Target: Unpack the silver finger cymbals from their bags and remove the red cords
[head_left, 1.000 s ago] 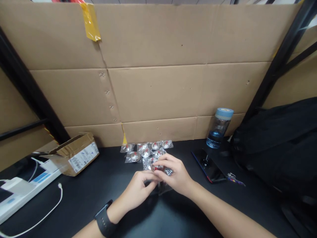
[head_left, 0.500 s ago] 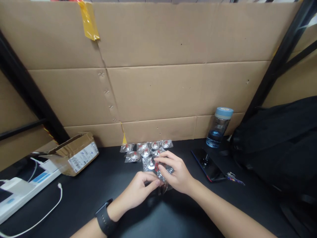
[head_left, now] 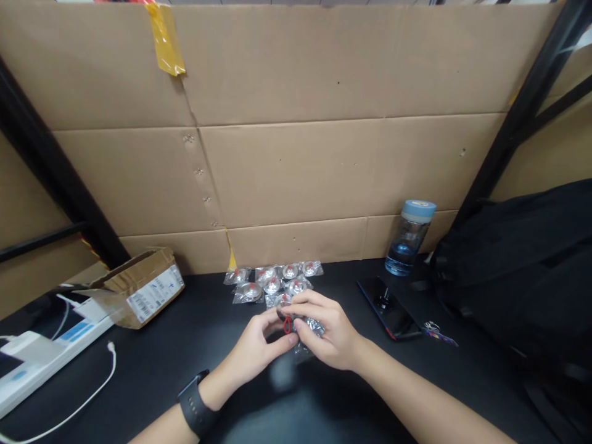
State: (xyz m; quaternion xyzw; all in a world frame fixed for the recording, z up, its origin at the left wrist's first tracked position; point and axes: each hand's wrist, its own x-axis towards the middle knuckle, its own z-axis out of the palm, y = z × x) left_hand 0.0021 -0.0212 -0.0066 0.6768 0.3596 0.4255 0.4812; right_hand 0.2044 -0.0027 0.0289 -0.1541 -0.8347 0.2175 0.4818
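My right hand [head_left: 324, 327] is closed on a crinkled clear plastic packet [head_left: 314, 327] and a small round dark item with a red loop [head_left: 287, 325]. The fingers of my left hand [head_left: 263, 342] meet the same round item from the left, thumb beside the red loop. Both hands are close together over the black table [head_left: 203, 327]. Just beyond them lie several metal discs in clear bags with red marks, one of them a disc [head_left: 272, 283] in the middle of the group. Another bagged disc [head_left: 283, 300] is partly hidden behind my right hand.
At left are an open cardboard box [head_left: 148, 290], a white power strip [head_left: 60, 361] and a white cable [head_left: 87, 401]. On the right stand a bottle [head_left: 407, 237], a phone [head_left: 391, 308] and a black bag [head_left: 518, 265]. Cardboard [head_left: 296, 166] walls the back.
The round item and red loop have moved slightly left and down in my fingers. My left hand has shifted a little left, and more of the bagged discs behind shows.
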